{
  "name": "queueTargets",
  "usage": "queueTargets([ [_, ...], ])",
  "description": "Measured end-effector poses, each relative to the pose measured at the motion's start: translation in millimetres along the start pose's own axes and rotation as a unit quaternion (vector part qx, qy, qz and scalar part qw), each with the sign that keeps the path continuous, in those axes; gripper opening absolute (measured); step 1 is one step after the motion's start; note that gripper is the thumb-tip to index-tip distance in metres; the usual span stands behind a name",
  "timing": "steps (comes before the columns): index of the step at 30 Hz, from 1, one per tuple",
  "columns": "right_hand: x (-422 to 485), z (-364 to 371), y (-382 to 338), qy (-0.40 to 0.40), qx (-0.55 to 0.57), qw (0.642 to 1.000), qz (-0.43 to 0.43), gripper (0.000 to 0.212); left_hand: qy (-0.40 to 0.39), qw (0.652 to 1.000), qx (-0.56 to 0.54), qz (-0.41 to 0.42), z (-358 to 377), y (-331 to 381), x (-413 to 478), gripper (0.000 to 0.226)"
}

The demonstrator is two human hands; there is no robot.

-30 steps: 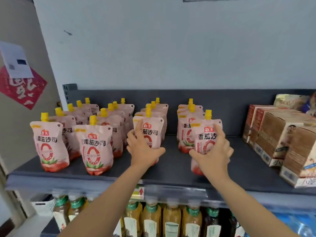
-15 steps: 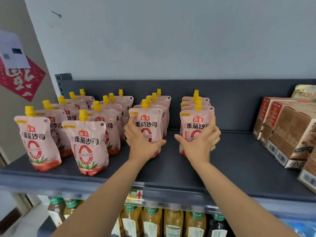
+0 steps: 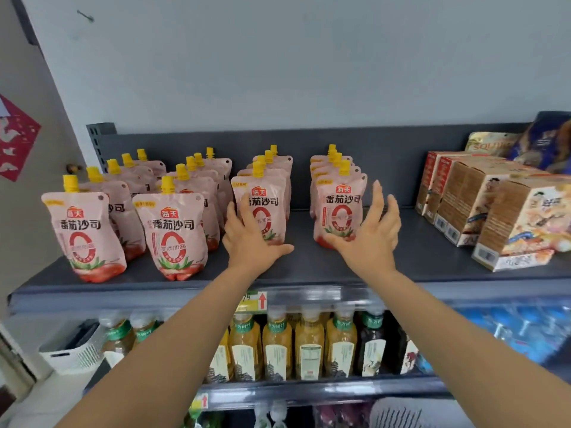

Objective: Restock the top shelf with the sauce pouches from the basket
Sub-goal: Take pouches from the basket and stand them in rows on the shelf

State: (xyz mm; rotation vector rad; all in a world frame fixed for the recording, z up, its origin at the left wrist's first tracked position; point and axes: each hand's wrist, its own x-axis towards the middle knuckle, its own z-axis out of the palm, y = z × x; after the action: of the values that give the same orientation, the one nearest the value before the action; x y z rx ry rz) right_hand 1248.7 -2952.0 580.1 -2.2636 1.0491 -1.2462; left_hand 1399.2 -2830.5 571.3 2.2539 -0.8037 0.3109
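Pink sauce pouches with yellow caps stand in several rows on the dark top shelf (image 3: 309,267). My left hand (image 3: 247,242) lies with spread fingers against the lower left of the front pouch of the third row (image 3: 265,199); its thumb points right along the shelf. My right hand (image 3: 375,233) is just right of the front pouch of the fourth row (image 3: 340,208), fingers straight and apart, thumb near the pouch's base. Both pouches stand upright. The ribbed rim of a grey basket (image 3: 411,415) shows at the bottom edge.
Brown cartons (image 3: 482,211) fill the shelf's right side, with snack bags (image 3: 543,140) behind them. Bare shelf lies between the fourth row and the cartons. Drink bottles (image 3: 309,347) line the shelf below. A white basket (image 3: 71,353) sits at the lower left.
Both pouches were pushed back onto the shelf and stood at the front of their rows. My right hand has let go and spread its fingers; my left hand has loosened its grip.
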Motion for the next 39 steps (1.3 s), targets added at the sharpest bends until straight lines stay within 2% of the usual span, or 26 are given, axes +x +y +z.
queueTargets([
  [3,-36,-34,6,0.005,-0.028,1.000,-0.013,0.104,-0.025,1.000,0.013,0.002,-7,6,-25,0.131],
  [7,-88,-84,25,0.001,-0.074,0.997,0.003,0.076,-0.052,0.995,0.060,0.060,-11,22,-70,0.123],
  [11,-130,-126,56,-0.028,-0.099,0.994,0.037,0.058,-0.084,0.988,0.036,0.127,-3,48,-124,0.114],
  [18,-185,-166,145,-0.109,-0.136,0.972,0.159,0.053,-0.140,0.949,0.062,0.275,58,82,-225,0.103],
  [23,-206,-170,233,-0.176,-0.166,0.935,0.259,0.059,-0.245,0.905,0.105,0.330,131,97,-280,0.098],
  [26,-214,-167,286,-0.220,-0.176,0.907,0.314,0.058,-0.339,0.876,0.158,0.304,183,97,-300,0.100],
  [29,-219,-152,335,-0.265,-0.182,0.878,0.355,0.064,-0.426,0.858,0.196,0.211,232,88,-315,0.097],
  [32,-226,-131,374,-0.287,-0.180,0.847,0.409,0.076,-0.459,0.850,0.230,0.123,276,71,-332,0.096],
  [35,-238,-102,410,-0.333,-0.143,0.813,0.456,0.071,-0.492,0.827,0.265,0.058,314,51,-350,0.097],
  [37,-245,-82,427,-0.329,-0.131,0.797,0.489,0.072,-0.507,0.815,0.276,0.039,333,41,-359,0.095],
  [39,-247,-63,436,-0.294,-0.133,0.781,0.534,0.085,-0.515,0.810,0.279,0.023,347,35,-364,0.097],
])
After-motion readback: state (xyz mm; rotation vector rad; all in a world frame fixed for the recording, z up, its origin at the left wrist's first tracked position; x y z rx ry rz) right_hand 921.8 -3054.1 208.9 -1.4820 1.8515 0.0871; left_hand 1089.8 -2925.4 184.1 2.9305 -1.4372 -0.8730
